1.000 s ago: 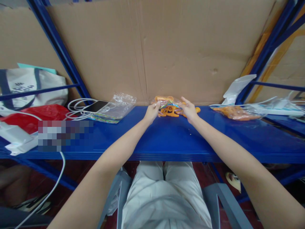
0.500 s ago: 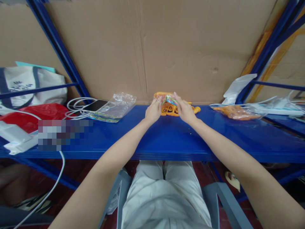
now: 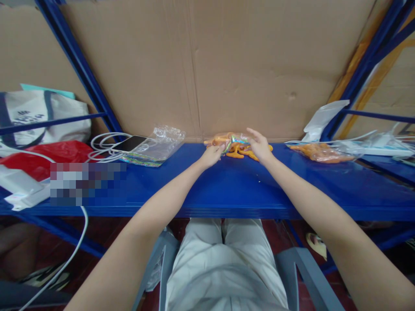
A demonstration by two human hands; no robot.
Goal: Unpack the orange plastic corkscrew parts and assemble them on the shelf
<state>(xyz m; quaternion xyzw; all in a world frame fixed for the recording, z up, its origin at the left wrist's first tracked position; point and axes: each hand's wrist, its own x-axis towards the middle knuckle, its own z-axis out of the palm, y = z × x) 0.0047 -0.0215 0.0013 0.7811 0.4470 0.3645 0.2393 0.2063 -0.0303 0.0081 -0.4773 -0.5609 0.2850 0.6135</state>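
Note:
At the back of the blue shelf (image 3: 227,185), against the cardboard wall, lies a clear packet of orange plastic pieces (image 3: 236,144) with a shiny coloured header. My left hand (image 3: 212,154) pinches the packet's left edge with its fingers closed. On the packet's right side my right hand (image 3: 260,146) holds it, thumb and fingers curled round the edge. The packet lies low and nearly flat on the shelf between both hands.
A stack of clear bags (image 3: 155,147) with a phone (image 3: 129,144) and coiled white cable (image 3: 103,144) lies to the left. A second orange packet (image 3: 316,152), a white pouch (image 3: 324,116) and a power strip (image 3: 379,149) sit right. A red bag (image 3: 48,155) and tote bag (image 3: 42,114) are far left.
The packet, held upright between my hands a moment ago, has been tipped down and now lies flatter on the shelf. My right hand shifted a little to the right.

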